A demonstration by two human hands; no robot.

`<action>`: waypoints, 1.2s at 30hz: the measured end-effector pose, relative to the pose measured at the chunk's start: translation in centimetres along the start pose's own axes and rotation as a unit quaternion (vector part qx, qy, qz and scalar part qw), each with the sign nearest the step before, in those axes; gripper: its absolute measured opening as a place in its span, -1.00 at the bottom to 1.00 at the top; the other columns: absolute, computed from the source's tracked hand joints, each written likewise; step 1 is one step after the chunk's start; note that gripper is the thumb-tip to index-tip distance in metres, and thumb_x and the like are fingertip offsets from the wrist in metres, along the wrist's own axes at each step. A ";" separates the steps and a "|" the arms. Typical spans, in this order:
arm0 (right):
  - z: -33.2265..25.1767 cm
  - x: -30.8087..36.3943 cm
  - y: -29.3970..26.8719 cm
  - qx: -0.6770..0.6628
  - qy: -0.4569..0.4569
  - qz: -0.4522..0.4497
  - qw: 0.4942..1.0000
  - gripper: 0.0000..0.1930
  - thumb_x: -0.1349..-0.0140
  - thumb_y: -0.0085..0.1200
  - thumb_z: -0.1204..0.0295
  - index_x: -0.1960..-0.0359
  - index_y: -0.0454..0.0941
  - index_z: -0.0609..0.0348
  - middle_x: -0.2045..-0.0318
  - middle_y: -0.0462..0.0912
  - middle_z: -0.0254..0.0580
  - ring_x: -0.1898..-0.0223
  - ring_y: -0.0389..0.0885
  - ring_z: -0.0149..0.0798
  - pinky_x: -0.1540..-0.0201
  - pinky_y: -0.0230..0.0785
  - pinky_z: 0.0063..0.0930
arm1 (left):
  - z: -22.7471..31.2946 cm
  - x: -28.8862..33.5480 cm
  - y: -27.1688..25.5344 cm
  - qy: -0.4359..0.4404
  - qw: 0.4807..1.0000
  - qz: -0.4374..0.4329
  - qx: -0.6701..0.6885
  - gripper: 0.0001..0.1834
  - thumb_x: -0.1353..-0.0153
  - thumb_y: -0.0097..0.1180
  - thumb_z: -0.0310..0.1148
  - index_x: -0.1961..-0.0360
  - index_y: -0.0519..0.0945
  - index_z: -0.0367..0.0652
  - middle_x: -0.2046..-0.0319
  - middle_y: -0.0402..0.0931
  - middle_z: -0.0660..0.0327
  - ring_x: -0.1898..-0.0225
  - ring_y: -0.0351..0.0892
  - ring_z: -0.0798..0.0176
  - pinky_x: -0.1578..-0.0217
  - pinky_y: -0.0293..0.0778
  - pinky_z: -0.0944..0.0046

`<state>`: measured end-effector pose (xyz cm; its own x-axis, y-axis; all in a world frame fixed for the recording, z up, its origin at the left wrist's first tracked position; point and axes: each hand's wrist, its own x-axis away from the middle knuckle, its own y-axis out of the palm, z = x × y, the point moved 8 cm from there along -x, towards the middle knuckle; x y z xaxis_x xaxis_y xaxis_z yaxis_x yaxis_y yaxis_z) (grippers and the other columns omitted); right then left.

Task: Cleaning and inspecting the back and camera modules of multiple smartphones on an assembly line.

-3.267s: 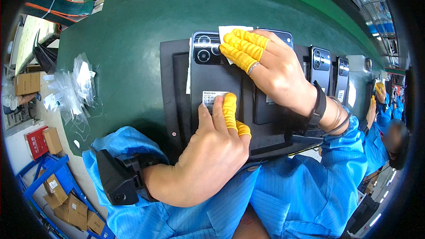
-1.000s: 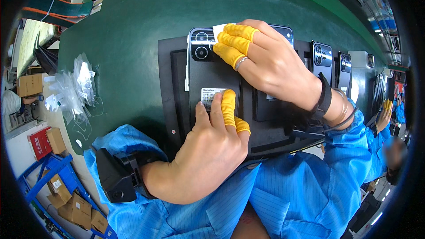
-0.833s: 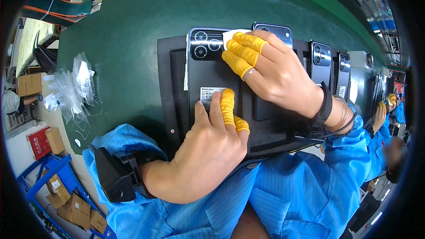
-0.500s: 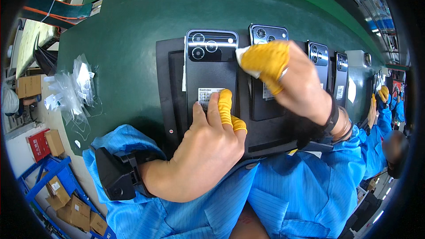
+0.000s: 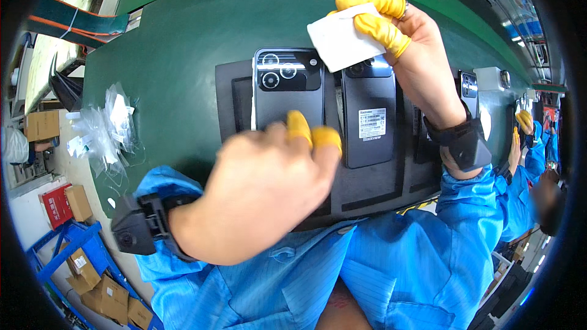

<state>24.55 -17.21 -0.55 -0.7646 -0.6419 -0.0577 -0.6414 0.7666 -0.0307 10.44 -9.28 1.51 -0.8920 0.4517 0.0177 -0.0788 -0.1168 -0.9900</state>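
Observation:
A dark smartphone [image 5: 287, 101], camera end away from me, lies on a black foam tray [image 5: 227, 95]. Over its lower part is my left hand [image 5: 269, 165], partly blurred. Its thumb and forefinger, in yellow finger cots, are apart and at the phone's surface; nothing shows between them. My right hand [image 5: 406, 40], also in yellow finger cots, pinches a folded white cloth [image 5: 342, 40] above the far end of a second smartphone [image 5: 370, 119]. That phone has a white label on its back, and the cloth hides part of its camera end.
More phones [image 5: 468, 85] lie to the right, partly behind my right forearm. Crumpled clear plastic film [image 5: 107, 125] sits on the green table mat [image 5: 177, 36] at the left. Cardboard boxes [image 5: 104, 296] fill a blue rack at lower left. A co-worker's hands [image 5: 520, 131] are at far right.
My right hand has lifted away and turned, bringing the white cloth into full view. My left hand has shifted a little left, its fingers drawn off the first phone's label area.

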 end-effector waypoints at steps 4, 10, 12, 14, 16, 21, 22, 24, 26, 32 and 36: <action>0.6 0.9 -0.1 -0.124 0.053 -0.011 0.991 -0.57 -0.22 0.11 0.43 -0.13 0.40 0.23 0.05 0.58 -0.28 0.04 0.56 -0.44 -0.04 0.40 -0.54 | -3.9 -0.6 -3.5 -0.125 0.977 0.170 -0.003 -0.67 -0.01 0.24 -0.42 0.15 0.53 -0.12 0.21 0.53 0.11 0.35 0.56 0.09 0.39 0.50 0.16; 0.2 2.0 1.0 -0.239 0.060 -0.052 0.968 -0.50 -0.21 0.14 0.36 -0.17 0.36 0.21 0.01 0.55 -0.29 0.03 0.55 -0.46 -0.04 0.41 -0.54 | -5.3 -2.9 -3.8 -0.079 0.951 0.285 0.095 -0.61 0.01 0.23 -0.49 0.10 0.58 0.04 0.06 0.48 0.15 0.14 0.54 0.05 0.16 0.49 0.15; 0.4 2.2 1.2 -0.214 0.074 -0.035 0.973 -0.49 -0.21 0.14 0.34 -0.18 0.35 0.22 0.01 0.55 -0.28 0.04 0.55 -0.45 -0.03 0.41 -0.54 | -4.6 -2.8 -4.0 -0.027 0.945 0.300 0.131 -0.66 0.06 0.25 -0.51 0.18 0.62 0.00 0.06 0.48 0.18 0.12 0.53 0.08 0.12 0.47 0.17; 0.9 2.2 1.1 -0.179 0.089 -0.016 0.980 -0.48 -0.22 0.14 0.32 -0.18 0.34 0.22 0.00 0.54 -0.26 0.03 0.55 -0.44 -0.03 0.41 -0.55 | -4.6 -2.9 -4.1 -0.008 0.938 0.305 0.166 -0.66 0.06 0.26 -0.52 0.18 0.61 -0.04 0.10 0.51 0.17 0.14 0.53 0.08 0.13 0.46 0.18; 1.0 2.3 1.2 -0.191 0.065 -0.044 0.978 -0.53 -0.23 0.12 0.37 -0.16 0.35 0.23 0.04 0.56 -0.24 0.07 0.56 -0.42 -0.01 0.42 -0.54 | -4.9 -2.7 -4.2 0.014 0.929 0.310 0.201 -0.66 0.07 0.26 -0.53 0.18 0.61 -0.08 0.15 0.53 0.15 0.16 0.53 0.07 0.14 0.46 0.19; 1.7 2.8 1.3 -0.272 0.044 -0.065 0.959 -0.65 -0.32 0.02 0.27 -0.01 0.45 0.27 0.12 0.60 -0.21 0.07 0.55 -0.40 -0.01 0.40 -0.51 | -5.7 -2.8 -3.6 -0.036 0.921 0.248 0.297 -0.76 -0.10 0.21 -0.47 0.18 0.57 -0.26 0.38 0.57 0.23 0.33 0.51 0.31 0.23 0.41 0.37; 1.8 2.8 1.5 -0.288 0.065 -0.073 0.953 -0.62 -0.33 0.00 0.17 0.05 0.48 0.27 0.13 0.60 -0.24 0.09 0.56 -0.42 0.00 0.39 -0.50 | -6.0 -2.7 -3.4 -0.061 0.899 0.247 0.356 -0.74 -0.16 0.17 -0.43 0.12 0.53 -0.27 0.37 0.56 0.25 0.35 0.48 0.42 0.24 0.39 0.41; 2.0 2.9 1.6 -0.281 0.067 -0.068 0.955 -0.63 -0.31 0.03 0.20 0.06 0.49 0.26 0.15 0.60 -0.25 0.10 0.56 -0.43 0.00 0.39 -0.50 | -6.1 -2.6 -3.4 -0.077 0.899 0.230 0.365 -0.70 -0.16 0.17 -0.44 0.07 0.51 -0.26 0.36 0.56 0.25 0.35 0.48 0.42 0.24 0.39 0.40; 1.0 2.8 1.8 -0.180 0.056 -0.039 0.981 -0.71 -0.22 0.15 0.32 0.11 0.52 0.25 0.21 0.63 -0.27 0.16 0.59 -0.44 0.04 0.41 -0.51 | -6.4 -2.6 -3.0 -0.093 0.898 0.213 0.374 -0.66 -0.16 0.17 -0.46 0.03 0.48 -0.26 0.36 0.56 0.24 0.34 0.49 0.42 0.24 0.40 0.40; -0.1 1.6 -1.9 -0.024 -0.030 0.046 0.998 -0.74 -0.13 0.21 0.49 0.13 0.53 0.25 0.25 0.65 -0.28 0.23 0.61 -0.43 0.09 0.43 -0.56 | -5.6 -1.6 -3.8 -0.132 0.965 0.188 0.124 -0.67 -0.12 0.21 -0.41 0.07 0.49 -0.21 0.34 0.58 0.18 0.33 0.58 0.24 0.32 0.48 0.30; -0.6 -0.8 -2.8 0.187 -0.098 0.026 0.977 -0.72 -0.19 0.14 0.52 0.06 0.48 0.26 0.08 0.61 -0.12 0.06 0.57 -0.34 -0.04 0.41 -0.48 | -0.4 0.2 -1.4 0.022 0.999 0.020 0.040 -0.74 0.00 0.13 -0.35 0.27 0.53 -0.22 0.23 0.55 -0.01 0.15 0.56 0.05 0.20 0.48 0.20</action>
<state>26.89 -18.84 0.17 -0.7457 -0.6144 -0.2577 -0.5053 0.7736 -0.3823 10.56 -8.64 2.88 -0.8752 0.4828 -0.0288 -0.0812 -0.2053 -0.9753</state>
